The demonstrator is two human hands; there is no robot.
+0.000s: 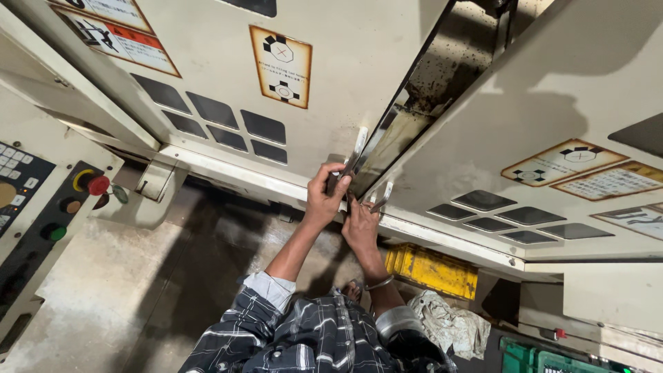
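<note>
Overhead, the left hand curls around the bright metal handle of the left cream-painted sliding door; the right hand seemingly grips the right door's handle, beside the dark, grimy gap.

Control panel left of two doors, rag seemingly below them.

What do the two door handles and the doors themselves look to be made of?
Left handle and right handle: likely bare metal, bright silvery with a sheen, gripped by the left hand and right hand. Left door and right door: apparently painted sheet metal, flat cream coat with a dull finish, smudged. The gap between them shows dark, rust-stained surfaces.
</note>
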